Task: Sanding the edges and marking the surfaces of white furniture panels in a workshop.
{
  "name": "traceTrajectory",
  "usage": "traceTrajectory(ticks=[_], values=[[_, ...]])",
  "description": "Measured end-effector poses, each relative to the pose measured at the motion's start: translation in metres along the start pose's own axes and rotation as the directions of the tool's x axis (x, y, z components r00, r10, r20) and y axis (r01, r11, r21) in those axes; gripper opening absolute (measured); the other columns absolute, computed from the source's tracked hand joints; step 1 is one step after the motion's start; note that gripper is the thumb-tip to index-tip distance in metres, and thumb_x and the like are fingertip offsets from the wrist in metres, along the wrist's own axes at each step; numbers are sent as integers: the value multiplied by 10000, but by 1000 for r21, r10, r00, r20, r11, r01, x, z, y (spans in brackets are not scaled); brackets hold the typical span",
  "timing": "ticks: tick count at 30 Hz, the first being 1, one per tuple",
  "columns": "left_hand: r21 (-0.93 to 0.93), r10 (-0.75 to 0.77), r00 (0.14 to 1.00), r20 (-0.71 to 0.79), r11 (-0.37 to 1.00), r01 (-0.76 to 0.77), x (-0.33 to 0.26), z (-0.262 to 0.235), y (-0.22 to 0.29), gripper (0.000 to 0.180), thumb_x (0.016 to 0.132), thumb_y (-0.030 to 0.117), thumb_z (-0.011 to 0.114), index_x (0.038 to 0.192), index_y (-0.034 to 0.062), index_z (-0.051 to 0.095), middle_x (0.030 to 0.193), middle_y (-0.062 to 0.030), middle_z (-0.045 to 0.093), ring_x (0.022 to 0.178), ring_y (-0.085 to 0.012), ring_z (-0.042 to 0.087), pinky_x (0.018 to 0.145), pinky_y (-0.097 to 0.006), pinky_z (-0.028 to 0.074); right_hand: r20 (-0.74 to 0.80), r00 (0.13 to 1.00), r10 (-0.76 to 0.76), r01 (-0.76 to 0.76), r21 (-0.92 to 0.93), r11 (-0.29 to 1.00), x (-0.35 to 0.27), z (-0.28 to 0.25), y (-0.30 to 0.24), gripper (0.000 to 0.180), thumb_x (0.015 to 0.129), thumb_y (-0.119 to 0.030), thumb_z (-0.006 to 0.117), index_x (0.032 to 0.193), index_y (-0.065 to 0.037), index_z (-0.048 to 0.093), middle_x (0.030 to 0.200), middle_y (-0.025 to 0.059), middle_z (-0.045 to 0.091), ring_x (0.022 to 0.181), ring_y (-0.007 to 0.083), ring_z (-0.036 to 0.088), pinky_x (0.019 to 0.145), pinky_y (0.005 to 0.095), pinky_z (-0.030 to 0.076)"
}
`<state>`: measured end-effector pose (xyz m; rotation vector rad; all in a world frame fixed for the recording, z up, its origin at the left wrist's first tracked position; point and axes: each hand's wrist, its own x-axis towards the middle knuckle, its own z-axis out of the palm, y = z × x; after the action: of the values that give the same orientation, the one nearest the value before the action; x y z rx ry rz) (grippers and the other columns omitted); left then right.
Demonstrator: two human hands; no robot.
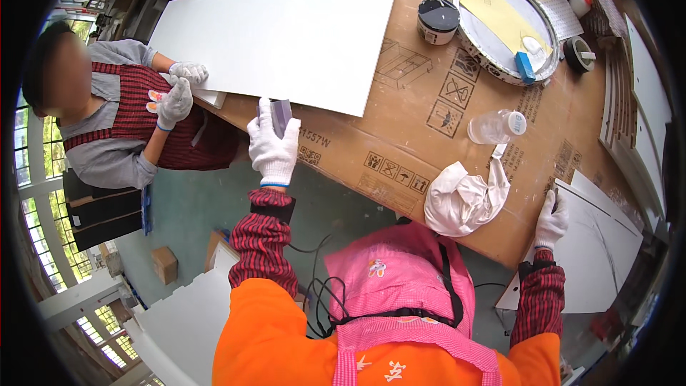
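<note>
My left hand [273,150], in a white knit glove, grips a grey-purple sanding block [282,116] near the front edge of a long white panel [286,36]. The panel lies on the cardboard-covered table [400,121]. Over at the right, my gloved right hand [551,221] is closed on the edge of another white panel [593,254] beside the table; some of its fingers are hidden. A crumpled white cloth [466,199] rests between my hands at the table's near edge.
A co-worker in white gloves [175,104] stands at the left by the long panel. A clear bottle [493,127], a black-lidded jar [438,20] and a large round tub [468,46] stand on the table. Stacked white boards [647,114] lean at the right; a cable [321,300] hangs below.
</note>
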<state>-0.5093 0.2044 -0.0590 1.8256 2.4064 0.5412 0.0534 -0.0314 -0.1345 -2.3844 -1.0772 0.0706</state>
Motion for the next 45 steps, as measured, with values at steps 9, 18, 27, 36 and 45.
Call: traceTrajectory(ticks=[9, 18, 27, 36, 45], values=[[172, 97, 995, 7, 980, -97, 3, 33, 1, 817, 830, 488, 711, 1539, 219, 409, 1294, -208, 511, 1087, -389, 617, 917, -495, 528, 13, 999, 29, -29, -5, 1000, 2, -6, -8, 236, 978, -273, 668, 1044, -50, 710, 803, 77, 700, 689, 158, 625, 682, 318, 517], [273, 151, 983, 100, 946, -173, 5, 23, 19, 783, 839, 502, 698, 1523, 232, 431, 1251, -203, 514, 1057, -393, 624, 880, -493, 545, -15, 1000, 15, -15, 3, 1000, 1, -3, -3, 240, 977, -287, 668, 1043, -60, 711, 811, 87, 707, 695, 175, 644, 689, 329, 525], [184, 343, 937, 64, 919, -349, -9, 35, 15, 791, 843, 464, 706, 1539, 243, 404, 1310, -207, 511, 1075, -399, 629, 903, -493, 541, -38, 999, -17, 17, -15, 1000, 1, -3, -7, 225, 975, -284, 667, 1027, -70, 714, 781, 95, 694, 667, 186, 632, 670, 337, 516], [228, 362, 929, 74, 901, -369, -9, 31, 23, 792, 836, 472, 712, 1532, 234, 420, 1276, -197, 519, 1043, -392, 630, 901, -490, 536, -26, 1000, 11, -11, 9, 1000, 2, -2, -1, 234, 970, -286, 674, 1056, -73, 718, 786, 98, 698, 682, 194, 643, 674, 340, 519], [295, 349, 918, 191, 871, -393, -5, 14, 30, 727, 843, 455, 669, 1498, 210, 468, 1208, -204, 530, 1005, -377, 629, 836, -498, 543, -30, 999, 23, -23, 3, 1000, 2, -5, -5, 232, 973, -294, 672, 1044, -77, 714, 782, 86, 687, 678, 179, 626, 670, 336, 514]])
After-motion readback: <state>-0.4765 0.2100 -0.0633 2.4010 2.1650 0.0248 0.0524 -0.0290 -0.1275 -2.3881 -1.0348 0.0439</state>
